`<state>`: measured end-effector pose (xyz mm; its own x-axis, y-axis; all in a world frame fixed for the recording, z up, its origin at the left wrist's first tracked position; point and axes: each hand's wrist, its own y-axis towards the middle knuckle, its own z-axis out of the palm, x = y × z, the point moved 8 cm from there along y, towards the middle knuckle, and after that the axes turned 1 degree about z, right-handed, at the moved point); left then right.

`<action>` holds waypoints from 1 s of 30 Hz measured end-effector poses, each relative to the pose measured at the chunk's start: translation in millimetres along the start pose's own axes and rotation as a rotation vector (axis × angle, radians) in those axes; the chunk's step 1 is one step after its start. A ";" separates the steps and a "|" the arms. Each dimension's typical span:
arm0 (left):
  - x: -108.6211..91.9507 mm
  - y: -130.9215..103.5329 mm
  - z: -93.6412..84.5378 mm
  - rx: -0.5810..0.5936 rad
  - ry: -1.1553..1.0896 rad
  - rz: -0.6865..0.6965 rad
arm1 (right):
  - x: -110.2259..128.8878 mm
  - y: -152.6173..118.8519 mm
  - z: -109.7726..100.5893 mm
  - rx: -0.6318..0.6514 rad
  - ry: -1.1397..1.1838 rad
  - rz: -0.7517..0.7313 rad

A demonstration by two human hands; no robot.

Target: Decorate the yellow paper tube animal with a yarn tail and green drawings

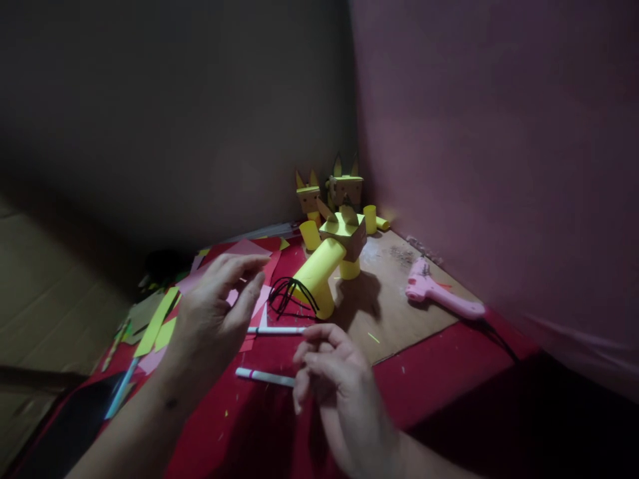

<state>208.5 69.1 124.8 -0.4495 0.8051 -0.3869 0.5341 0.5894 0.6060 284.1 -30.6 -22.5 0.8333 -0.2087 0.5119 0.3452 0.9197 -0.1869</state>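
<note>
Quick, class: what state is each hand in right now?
Left hand: open, nothing visible in it.
Right hand: fingers curled; whether it holds anything cannot be told.

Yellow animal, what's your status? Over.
Left hand open beside black strands. Right hand curled, grip unclear. Yellow-bodied animal standing. Two pens lie close by.

Craft spot, room type unclear. Table under red cloth (200, 436), pushed into a wall corner. Pink glue gun (442, 293) at 3 o'clock on a cardboard sheet (399, 319), cut colored paper (158, 326) at 9, markers (269, 378) near center, yellow paper-tube animal (319, 269) at 12. Dim light.
</note>
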 end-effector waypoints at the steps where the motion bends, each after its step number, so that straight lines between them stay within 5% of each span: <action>1: -1.3 -0.4 1.4 0.012 0.009 0.026 | 7.9 -1.1 -7.6 -0.055 -0.069 -0.072; 7: -13.8 -3.3 15.5 0.138 -0.011 0.123 | 50.8 -3.8 -15.9 -0.195 -0.385 -0.446; 19: -18.8 -3.5 22.9 0.143 -0.026 0.110 | 37.1 -5.7 32.1 0.104 -0.529 -0.416; 30: -28.2 -1.1 26.3 0.138 0.161 0.258 | 31.6 5.4 30.3 0.158 -0.462 -0.333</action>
<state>239.5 47.5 116.7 -0.3881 0.9149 -0.1114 0.7321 0.3795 0.5657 299.2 -22.1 18.0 0.4044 -0.3610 0.8403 0.4578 0.8753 0.1557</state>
